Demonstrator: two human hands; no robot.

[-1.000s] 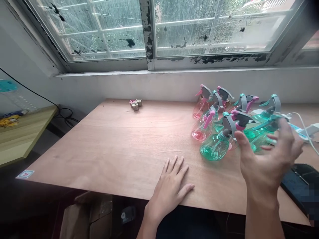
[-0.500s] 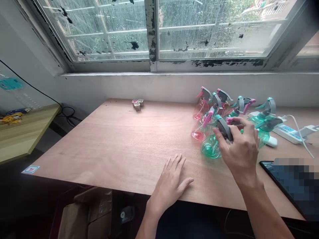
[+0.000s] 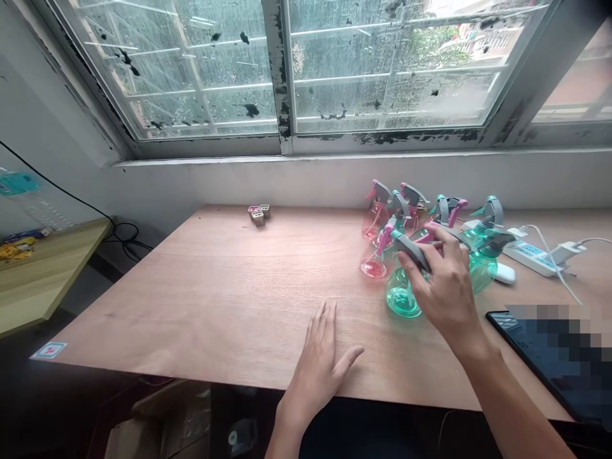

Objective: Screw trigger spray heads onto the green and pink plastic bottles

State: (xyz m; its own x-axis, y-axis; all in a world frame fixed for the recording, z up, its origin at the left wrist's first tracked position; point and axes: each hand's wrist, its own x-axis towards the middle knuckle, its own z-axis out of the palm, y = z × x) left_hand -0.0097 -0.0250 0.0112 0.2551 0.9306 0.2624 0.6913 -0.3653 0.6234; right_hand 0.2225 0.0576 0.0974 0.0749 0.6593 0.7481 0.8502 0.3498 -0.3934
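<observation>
My right hand (image 3: 444, 280) is closed around the grey trigger head of a clear green spray bottle (image 3: 404, 301), which tilts a little at the front of a cluster of spray bottles. Its fingertips are partly hidden behind the head. Close beside it are a pink spray bottle (image 3: 373, 266) on the left and another green spray bottle (image 3: 482, 271) on the right. Several more pink and green ones, with grey heads, stand behind. Flat on the wooden table near its front edge lies my left hand (image 3: 318, 357), fingers stretched out, thumb apart, holding nothing.
A white power strip (image 3: 538, 255) with plugged cables lies right of the bottles, near a white object (image 3: 505, 274). A dark tablet-like screen (image 3: 521, 357) rests at the right front. Three small blocks (image 3: 258, 217) sit at the table's back left. The window wall (image 3: 306, 182) bounds the back.
The camera view has shifted slightly. The held green spray bottle leans more, its head tipping left, with my right hand on it. My left hand stays flat on the table, its fingers drawn closer together.
</observation>
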